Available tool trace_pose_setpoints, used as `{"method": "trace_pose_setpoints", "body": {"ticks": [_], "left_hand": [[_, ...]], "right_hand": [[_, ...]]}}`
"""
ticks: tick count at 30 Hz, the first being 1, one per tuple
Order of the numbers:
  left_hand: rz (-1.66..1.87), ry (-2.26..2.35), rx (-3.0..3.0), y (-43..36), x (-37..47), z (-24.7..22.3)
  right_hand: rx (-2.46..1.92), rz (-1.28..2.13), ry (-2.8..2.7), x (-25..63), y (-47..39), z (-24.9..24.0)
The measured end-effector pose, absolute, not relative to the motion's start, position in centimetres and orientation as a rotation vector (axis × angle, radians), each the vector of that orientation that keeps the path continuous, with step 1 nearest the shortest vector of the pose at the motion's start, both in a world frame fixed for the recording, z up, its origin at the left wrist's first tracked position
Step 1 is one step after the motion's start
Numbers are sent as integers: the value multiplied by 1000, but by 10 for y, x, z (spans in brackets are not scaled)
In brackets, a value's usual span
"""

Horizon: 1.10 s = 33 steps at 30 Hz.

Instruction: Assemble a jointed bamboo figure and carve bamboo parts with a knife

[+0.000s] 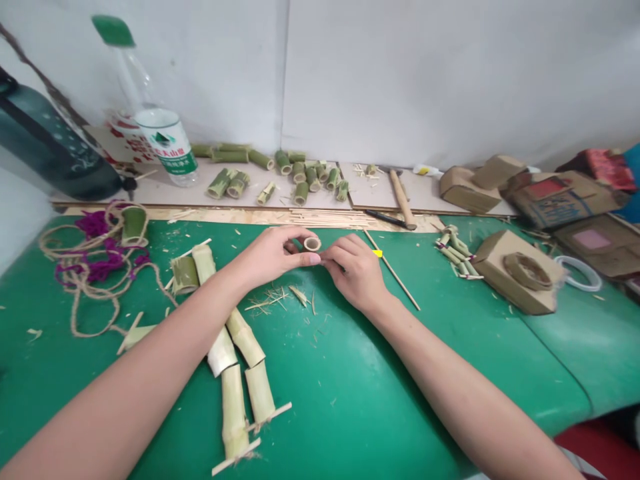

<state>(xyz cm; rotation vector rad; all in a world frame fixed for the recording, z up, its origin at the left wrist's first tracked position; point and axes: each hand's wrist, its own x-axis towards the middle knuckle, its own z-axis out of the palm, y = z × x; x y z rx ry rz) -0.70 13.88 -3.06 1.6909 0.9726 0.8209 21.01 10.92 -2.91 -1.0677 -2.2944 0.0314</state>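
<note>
My left hand (280, 253) is closed round a short bamboo ring (313, 245), its open end facing up. Touching the ring's right side, my right hand (355, 270) has its fingers pinched together; a yellow bit (377, 253) shows beside it, and what the fingers hold is hidden. On the green table below my left forearm lies a figure of joined bamboo pieces (234, 400) with thin sticks through its ends. Wood shavings (275, 300) are scattered just under my hands. A thin stick (395, 273) lies to the right of my right hand.
Bamboo pieces (300, 175), a hammer (401, 200) and a water bottle (167, 143) stand or lie along the back. Tangled twine (95, 293) is at left. A small bamboo figure (459, 252), cardboard boxes (517, 270) and a tape roll (579, 273) are at right.
</note>
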Motion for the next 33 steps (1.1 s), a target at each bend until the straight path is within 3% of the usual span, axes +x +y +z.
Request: {"method": "trace_pose_setpoints", "body": {"ticks": [33], "left_hand": [[811, 996, 1677, 139, -8, -27]], "right_hand": [[-1021, 94, -2238, 212, 109, -30]]}}
